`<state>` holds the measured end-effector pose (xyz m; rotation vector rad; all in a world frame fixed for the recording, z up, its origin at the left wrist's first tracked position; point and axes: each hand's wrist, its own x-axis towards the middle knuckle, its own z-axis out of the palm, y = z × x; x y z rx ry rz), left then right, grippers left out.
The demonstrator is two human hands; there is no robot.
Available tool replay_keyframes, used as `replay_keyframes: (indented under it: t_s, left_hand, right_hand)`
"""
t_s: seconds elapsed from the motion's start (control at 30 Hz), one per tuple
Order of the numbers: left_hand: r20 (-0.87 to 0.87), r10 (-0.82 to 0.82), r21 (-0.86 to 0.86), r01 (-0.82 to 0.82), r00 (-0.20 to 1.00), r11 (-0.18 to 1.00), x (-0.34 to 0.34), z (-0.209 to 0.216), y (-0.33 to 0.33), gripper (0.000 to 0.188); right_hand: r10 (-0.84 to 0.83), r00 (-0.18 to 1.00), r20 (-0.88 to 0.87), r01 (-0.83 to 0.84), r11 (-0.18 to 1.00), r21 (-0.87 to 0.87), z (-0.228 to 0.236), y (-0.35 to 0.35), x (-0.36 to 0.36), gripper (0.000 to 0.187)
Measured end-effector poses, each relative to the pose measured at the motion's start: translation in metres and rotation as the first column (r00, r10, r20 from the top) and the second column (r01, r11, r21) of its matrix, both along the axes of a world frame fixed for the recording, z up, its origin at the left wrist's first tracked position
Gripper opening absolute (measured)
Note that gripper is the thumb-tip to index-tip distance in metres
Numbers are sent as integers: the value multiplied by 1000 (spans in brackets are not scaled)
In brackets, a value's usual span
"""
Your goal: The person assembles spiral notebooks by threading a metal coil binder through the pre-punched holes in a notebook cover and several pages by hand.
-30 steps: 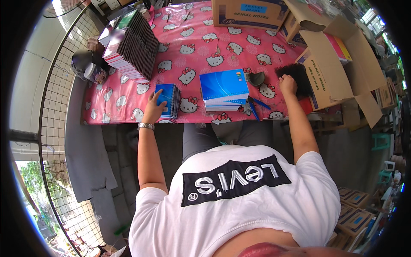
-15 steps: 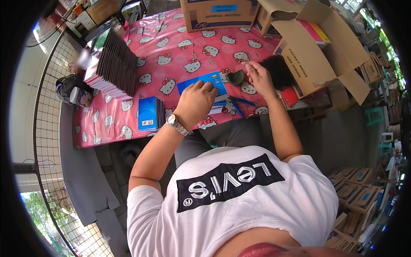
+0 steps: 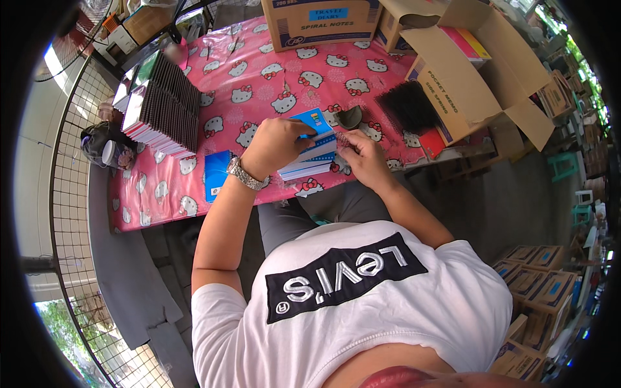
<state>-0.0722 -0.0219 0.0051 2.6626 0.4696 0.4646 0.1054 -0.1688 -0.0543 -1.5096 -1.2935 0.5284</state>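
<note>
My left hand (image 3: 275,147), closed with a watch at the wrist, grips a small blue notebook (image 3: 315,121), raised at an angle over a stack of blue-and-white notebooks (image 3: 306,169). At the notebook's right edge, my right hand (image 3: 367,158) pinches a thin dark spiral coil (image 3: 343,141) between thumb and fingers. How far the coil passes through the holes is too small to tell. A grey-green dish (image 3: 349,118) lies just beyond my right hand. To the left, partly behind my left wrist, are blue spiral notebooks (image 3: 218,173).
Tall stacks of dark-coiled notebooks (image 3: 165,103) stand at the table's left. A heap of black coils (image 3: 409,107) lies by an open carton (image 3: 462,90) at right, near a red booklet (image 3: 432,143). Another carton (image 3: 323,29) stands at the back of the pink-covered table (image 3: 236,71).
My right hand has come down and left to the notebook's edge with the coil. My left hand has shifted left and tilted the notebook up. The blue pliers no longer show.
</note>
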Motion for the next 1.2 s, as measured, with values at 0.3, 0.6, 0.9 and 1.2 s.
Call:
replay_keyframes:
  t_s: [0.3, 0.6, 0.9, 1.2]
  left_hand:
    - [30, 140, 109, -143, 990, 984, -2, 25, -3, 18]
    - [270, 261, 324, -343, 927, 882, 16, 5, -24, 24]
    - [377, 249, 369, -391, 892, 844, 35, -7, -13, 31]
    - [246, 229, 368, -309, 942, 877, 31, 0, -15, 27]
  right_hand:
    - [-97, 993, 74, 88, 989, 121, 4, 11, 10, 31]
    - [1, 935, 355, -95, 965, 246, 53, 36, 24, 29]
    - [61, 905, 421, -189, 944, 269, 60, 46, 33, 29]
    - [193, 912, 363, -298, 918, 260, 57, 44, 39, 34]
